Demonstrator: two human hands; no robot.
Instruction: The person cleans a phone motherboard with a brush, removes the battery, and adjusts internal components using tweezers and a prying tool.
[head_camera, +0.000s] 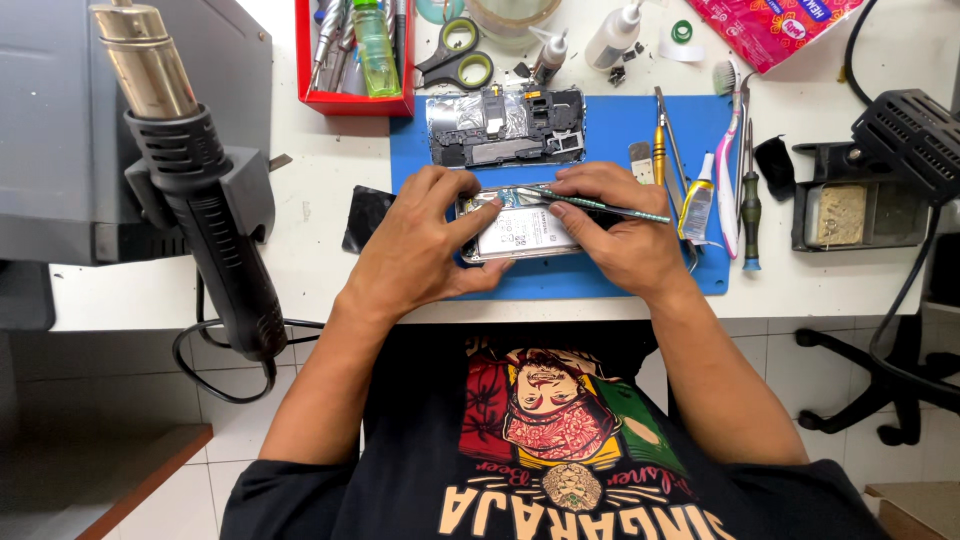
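Note:
An opened phone (520, 232) with its white battery showing lies on the blue mat (620, 130). My left hand (418, 245) holds the phone's left side, thumb and forefinger on its edge. My right hand (618, 232) grips a thin green-handled tool (610, 207), its metal tip resting on the phone's top edge, while its fingers steady the right side. A second phone frame (505, 126) with exposed boards and silver foil lies farther back on the mat.
A hot-air gun (190, 170) hangs at the left on a grey station. A red tray (352, 60) of tools, scissors (458, 55), glue bottles, screwdrivers (750, 190) and a toothbrush (728, 160) surround the mat. A black soldering stand (850, 195) sits at the right.

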